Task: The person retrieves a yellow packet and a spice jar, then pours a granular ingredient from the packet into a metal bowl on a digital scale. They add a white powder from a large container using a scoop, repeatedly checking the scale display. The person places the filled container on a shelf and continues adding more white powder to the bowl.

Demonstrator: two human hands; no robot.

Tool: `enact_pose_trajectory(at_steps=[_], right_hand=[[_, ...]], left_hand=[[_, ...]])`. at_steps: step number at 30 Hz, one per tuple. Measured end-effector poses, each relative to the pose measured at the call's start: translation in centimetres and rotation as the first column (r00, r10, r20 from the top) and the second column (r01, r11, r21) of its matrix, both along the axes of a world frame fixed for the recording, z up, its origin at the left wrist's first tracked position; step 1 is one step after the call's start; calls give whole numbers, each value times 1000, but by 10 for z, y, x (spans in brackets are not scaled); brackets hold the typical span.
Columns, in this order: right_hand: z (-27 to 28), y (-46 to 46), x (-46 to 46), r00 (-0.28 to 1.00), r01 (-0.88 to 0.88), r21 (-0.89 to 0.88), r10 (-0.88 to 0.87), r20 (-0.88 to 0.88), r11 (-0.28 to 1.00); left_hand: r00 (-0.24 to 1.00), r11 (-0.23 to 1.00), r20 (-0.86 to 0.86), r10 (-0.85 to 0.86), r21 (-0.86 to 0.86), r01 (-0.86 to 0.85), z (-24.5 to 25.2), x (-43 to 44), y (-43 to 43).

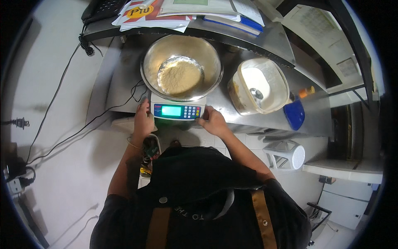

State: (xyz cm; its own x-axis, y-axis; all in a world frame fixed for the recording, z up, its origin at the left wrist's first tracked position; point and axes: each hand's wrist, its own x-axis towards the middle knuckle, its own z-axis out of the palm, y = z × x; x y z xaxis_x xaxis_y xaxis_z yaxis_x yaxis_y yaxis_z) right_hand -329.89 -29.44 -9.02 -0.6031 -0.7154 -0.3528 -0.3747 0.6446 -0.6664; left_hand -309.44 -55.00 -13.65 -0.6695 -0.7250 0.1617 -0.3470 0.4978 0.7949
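A digital scale with a lit green display and a keypad stands at the counter's front edge. On it rests a wide stainless steel bowl that holds pale yellowish powder with whiter powder around it. My left hand is at the scale's left side, fingers pointing away from me. My right hand touches the scale's front right corner beside the keypad. Whether either hand grips the scale is unclear. To the right, an uncovered plastic tub contains white powder and a metal scoop or spoon.
Papers and folders and a black telephone occupy the shelf above the steel counter. A black cord runs left from the scale area. A blue lid lies right of the tub. A white plastic stool is on the floor at right.
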Motion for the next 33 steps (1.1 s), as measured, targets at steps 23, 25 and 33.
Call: enact_pose_trajectory(at_steps=[23,25,33], right_hand=[[138,115,-91,778,-106,-474,-225,-587,874],[150,131,-136,782,-5,-104,-61,-620,995],[151,116,-196,861,-293,507,455,-229,810]], left_hand=[[977,963,35,211,162,-213,-4,37,23],[932,914,98,348,188,-360,4,36,59],[930,935,97,-353,-2,355,104,-108,211]])
